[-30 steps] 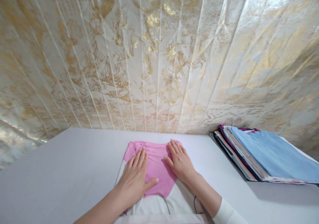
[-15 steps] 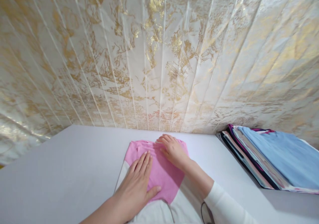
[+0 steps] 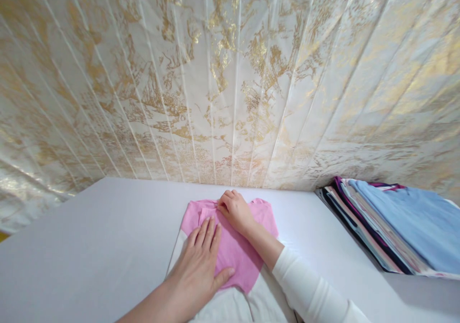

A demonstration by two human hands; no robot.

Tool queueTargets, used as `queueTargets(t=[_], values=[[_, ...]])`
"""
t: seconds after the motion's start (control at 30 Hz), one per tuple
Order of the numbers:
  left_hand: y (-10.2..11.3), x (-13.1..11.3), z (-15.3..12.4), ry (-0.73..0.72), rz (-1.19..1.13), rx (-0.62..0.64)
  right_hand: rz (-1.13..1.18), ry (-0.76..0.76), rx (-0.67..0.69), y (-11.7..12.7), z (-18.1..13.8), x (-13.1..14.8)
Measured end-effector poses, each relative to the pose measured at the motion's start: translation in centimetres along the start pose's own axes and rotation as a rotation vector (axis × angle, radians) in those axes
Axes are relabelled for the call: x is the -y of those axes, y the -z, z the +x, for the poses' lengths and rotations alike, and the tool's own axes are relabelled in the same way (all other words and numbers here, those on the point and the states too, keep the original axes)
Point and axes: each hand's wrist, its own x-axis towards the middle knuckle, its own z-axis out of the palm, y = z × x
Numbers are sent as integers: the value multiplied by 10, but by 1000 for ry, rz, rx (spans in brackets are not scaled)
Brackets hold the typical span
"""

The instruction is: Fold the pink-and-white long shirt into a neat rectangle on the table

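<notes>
A pink and white garment (image 3: 235, 256) lies folded on the white table (image 3: 89, 246) in front of me. My left hand (image 3: 201, 265) lies flat on its pink part, fingers stretched out and together. My right hand (image 3: 235, 210) reaches across to the garment's far edge, fingers curled and pinching a small fold of pink cloth near the top middle. A white sleeve covers my right forearm.
A stack of folded clothes (image 3: 391, 227), with a light blue one on top, sits at the table's right side. A shiny white and gold patterned sheet (image 3: 230, 83) hangs behind the table as a backdrop.
My right hand slid left along the garment's far edge and curled from flat into a pinch on the cloth. My left hand stayed flat in place.
</notes>
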Motion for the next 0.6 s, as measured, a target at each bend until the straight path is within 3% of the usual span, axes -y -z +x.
queueTargets(t=[0.17,0.3,0.47,0.6], values=[[19,4,7,56,-7,27,-19,-33,-5,-6,2,0],[25,16,13,110,58,-30,-24,-60,-17,0,1,-4],[10,34,17,57,61,-140,-36,-23,-31,18,-27,5],[-4,43,17,-6,34,-181,-34,100,118,25,-67,13]])
